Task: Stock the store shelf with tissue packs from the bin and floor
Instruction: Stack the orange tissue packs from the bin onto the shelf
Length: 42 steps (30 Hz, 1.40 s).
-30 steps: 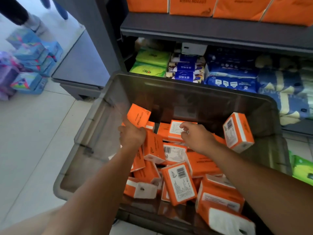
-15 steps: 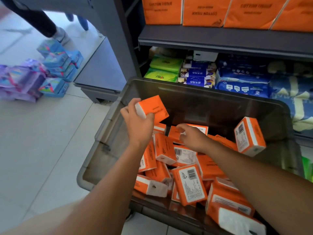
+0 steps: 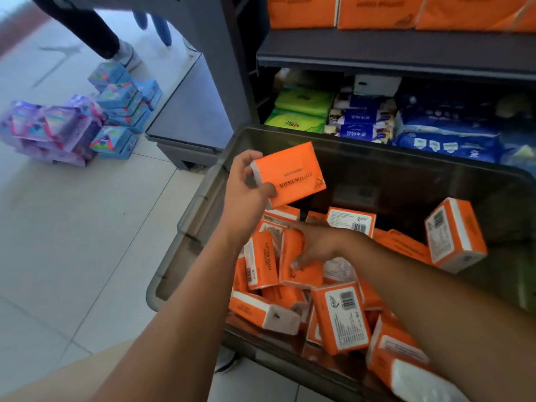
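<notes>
Pack [image 3: 293,175] held above bin [image 3: 406,166], left grip [image 3: 246,190] pinching its end; right grip [image 3: 319,245] down in pile, curled round second pack [image 3: 301,274]. Step: picking from bin. Next, likely: raise both, turn labels upright, slot beside orange row [image 3: 377,10] on upper shelf [image 3: 391,53]

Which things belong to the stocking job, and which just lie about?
Job: orange tissue pack, left hand; second orange pack, right hand; grey plastic bin; grey top shelf; blue and purple floor packs.
Lying about: green soft packs; dark-blue soft packs.
</notes>
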Each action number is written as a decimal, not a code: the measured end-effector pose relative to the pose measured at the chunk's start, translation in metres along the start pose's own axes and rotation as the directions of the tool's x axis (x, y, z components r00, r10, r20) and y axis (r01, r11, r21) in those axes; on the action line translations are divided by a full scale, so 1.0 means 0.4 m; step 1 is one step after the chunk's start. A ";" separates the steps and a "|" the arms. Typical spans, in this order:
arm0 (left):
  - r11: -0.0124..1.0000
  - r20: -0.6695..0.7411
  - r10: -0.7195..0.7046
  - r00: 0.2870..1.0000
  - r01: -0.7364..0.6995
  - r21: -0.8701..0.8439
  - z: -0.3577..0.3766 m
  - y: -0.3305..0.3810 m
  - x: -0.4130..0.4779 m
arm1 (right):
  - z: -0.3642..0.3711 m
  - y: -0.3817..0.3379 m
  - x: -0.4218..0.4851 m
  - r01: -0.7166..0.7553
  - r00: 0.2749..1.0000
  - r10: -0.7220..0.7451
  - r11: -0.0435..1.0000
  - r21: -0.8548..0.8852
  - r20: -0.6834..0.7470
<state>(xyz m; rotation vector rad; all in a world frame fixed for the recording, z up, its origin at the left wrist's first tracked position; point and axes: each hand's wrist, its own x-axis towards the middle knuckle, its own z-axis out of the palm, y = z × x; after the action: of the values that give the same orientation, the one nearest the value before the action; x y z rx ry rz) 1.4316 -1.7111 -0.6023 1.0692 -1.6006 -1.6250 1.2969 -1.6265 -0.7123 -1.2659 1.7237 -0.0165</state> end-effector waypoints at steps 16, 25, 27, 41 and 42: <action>0.967 0.092 0.209 0.974 -0.219 0.131 0.044 0.269 -0.086 | -0.209 -0.012 -0.434 0.040 0.941 -0.008 0.996 0.085 -0.339; 0.921 -0.039 0.387 0.921 -0.384 0.060 0.037 0.465 -0.132 | -0.406 -0.050 -0.707 0.271 0.794 0.053 0.861 0.431 -0.605; 0.915 -0.099 0.402 0.910 -0.401 0.031 0.032 0.512 -0.140 | -0.447 -0.065 -0.749 0.357 0.736 0.071 0.804 0.476 -0.673; 0.830 -0.049 0.546 0.836 -0.532 0.170 0.102 0.746 -0.084 | -0.563 -0.073 -0.837 0.739 0.370 0.121 0.563 0.371 -0.921; 0.819 -0.038 0.558 0.829 -0.543 0.185 0.116 0.755 -0.075 | -0.569 -0.070 -0.836 0.748 0.354 0.119 0.559 0.357 -0.928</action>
<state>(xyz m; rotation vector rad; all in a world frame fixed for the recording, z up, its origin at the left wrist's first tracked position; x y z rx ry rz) 1.3721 -1.6867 -0.3020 0.6477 -1.7959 -1.0515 1.1605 -1.5034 -0.3509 -0.9089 1.7932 -1.9043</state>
